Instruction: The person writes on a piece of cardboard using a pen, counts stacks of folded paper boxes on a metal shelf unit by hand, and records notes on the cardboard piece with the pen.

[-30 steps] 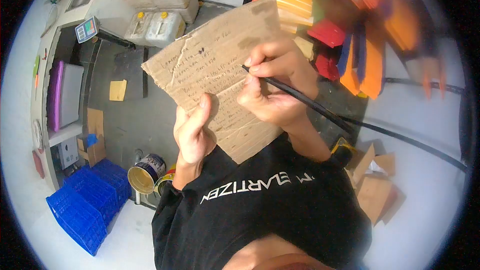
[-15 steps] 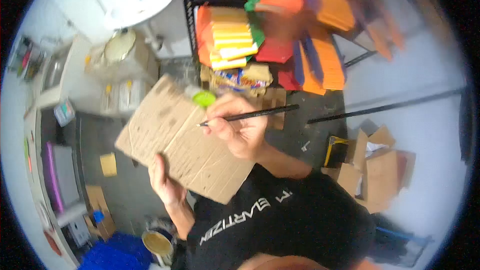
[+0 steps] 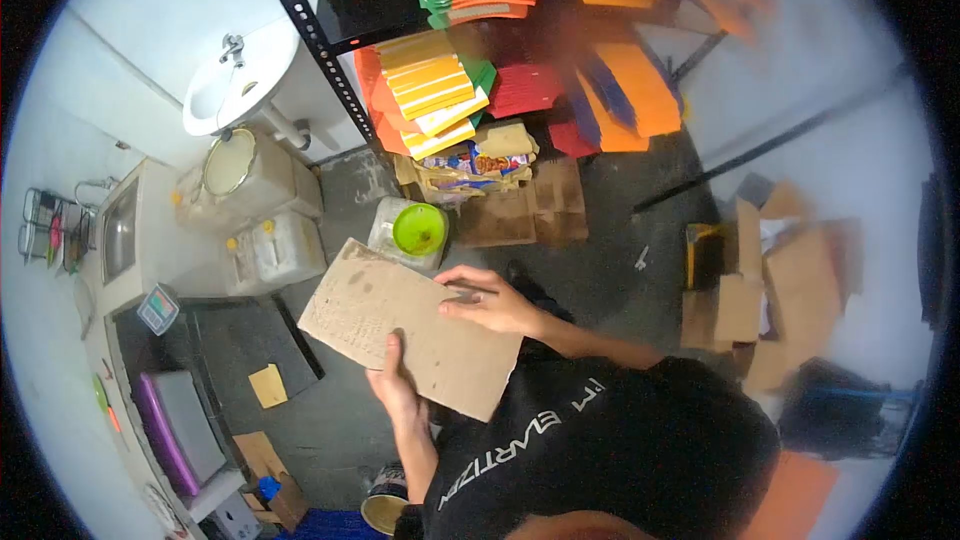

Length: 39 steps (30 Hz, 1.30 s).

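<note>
A flat brown cardboard piece (image 3: pixel 440 360) is tilted in front of my black shirt, with dark stains and rows of small marks on its left part. My left hand (image 3: pixel 400 390) grips its lower edge, thumb on top and fingers hidden underneath. At the upper right edge of the cardboard, my right hand (image 3: pixel 492 308) holds a slim dark pen (image 3: pixel 472 288) between its fingers. Most of the pen is hidden by the hand, and its tip cannot be made out. The right fingers rest on or just over the board.
A lime-green round bowl (image 3: pixel 420 229) sits on a pale container beyond the cardboard. Behind it, a black metal shelf (image 3: pixel 312 40) holds stacks of coloured sheets. Opened cardboard boxes (image 3: pixel 765 280) stand at right; jerrycans (image 3: pixel 275 255) and a sink (image 3: pixel 235 80) are at left.
The view has shifted, putting the cardboard lower in the picture. The pen, earlier pointing at the middle of the board, now lies low in my right hand. The cardboard's visible face looks different.
</note>
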### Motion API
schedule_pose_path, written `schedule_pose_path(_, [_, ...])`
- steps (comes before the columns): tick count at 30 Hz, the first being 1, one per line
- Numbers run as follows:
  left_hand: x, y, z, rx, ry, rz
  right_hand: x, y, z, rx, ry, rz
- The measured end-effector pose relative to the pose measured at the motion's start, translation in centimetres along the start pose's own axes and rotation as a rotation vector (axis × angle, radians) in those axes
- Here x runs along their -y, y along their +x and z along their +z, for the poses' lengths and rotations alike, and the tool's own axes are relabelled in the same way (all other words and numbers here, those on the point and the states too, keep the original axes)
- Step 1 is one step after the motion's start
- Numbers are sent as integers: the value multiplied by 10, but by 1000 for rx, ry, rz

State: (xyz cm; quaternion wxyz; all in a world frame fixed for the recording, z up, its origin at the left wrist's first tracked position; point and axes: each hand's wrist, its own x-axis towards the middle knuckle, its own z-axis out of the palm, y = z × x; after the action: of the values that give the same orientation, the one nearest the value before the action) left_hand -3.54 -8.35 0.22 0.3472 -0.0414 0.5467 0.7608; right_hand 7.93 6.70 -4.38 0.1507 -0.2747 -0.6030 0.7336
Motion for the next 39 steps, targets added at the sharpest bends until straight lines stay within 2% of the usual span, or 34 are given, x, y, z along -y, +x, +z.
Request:
schedule_pose_path(5, [29, -8, 1, 69, 211, -208, -31, -2, -13, -172, -67, -75])
schedule_pose_path(8, [56, -8, -1, 190, 180, -370, -25, -8, -28, -218, -44, 101])
schedule_pose_path(9, [65, -2, -8, 210, 197, -451, -57, -4, -32, -264, -2, 47])
schedule_pose_path(11, [83, 9, -20, 242, 231, -610, -83, -5, -43, -357, 92, 163])
schedule_pose_path(12, [94, 15, -29, 221, 150, -649, -97, -8, -50, -403, 143, 222])
schedule_pose_path(14, [109, 25, -50, 174, -4, -724, -151, -24, -69, -433, 3, 165])
schedule_pose_path(17, [113, 24, -63, 45, -85, -750, -209, -59, -101, -431, -74, 265])
schedule_pose_path(18, [118, 19, -66, 62, -27, -748, -227, -74, -110, -414, -38, 398])
schedule_pose_path(20, [128, 0, -71, 89, 84, -735, -338, -100, -138, -354, -406, 359])
schedule_pose_path(21, [131, -14, -73, 124, 93, -801, -385, -125, -146, -355, -422, 472])
schedule_pose_path(22, [126, -34, -55, 97, 236, -828, -409, -142, -146, -355, -431, 586])
schedule_pose_path(24, [173, -44, -99, 218, 375, -872, -377, -182, -146, -259, -358, 769])
schedule_pose_path(26, [163, -74, -42, 136, 547, -979, -451, -226, -129, -255, -349, 771])
schedule_pose_path(27, [160, -87, -23, 86, 642, -1035, -422, -236, -132, -236, -86, 843])
schedule_pose_path(28, [165, -90, -26, 124, 680, -1081, -388, -245, -142, -221, 181, 906])
schedule_pose_path(29, [174, -90, -31, 168, 719, -1130, -403, -263, -136, -205, 27, 809])
schedule_pose_path(31, [182, -92, -27, 232, 763, -1257, -395, -286, -128, -205, 5, 833])
schedule_pose_path(33, [195, -103, 9, 250, 1054, -1245, -368, -293, -139, -204, 80, 976])
schedule_pose_path(35, [213, -107, -4, 72, 885, -1406, -397, -309, -130, -172, -40, 1024])
schedule_pose_path(38, [231, -119, 12, 203, 1096, -1388, -448, -323, -103, -272, 186, 990])
schedule_pose_path(39, [239, -125, 18, 175, 1110, -1385, -470, -329, -94, -303, 234, 961])
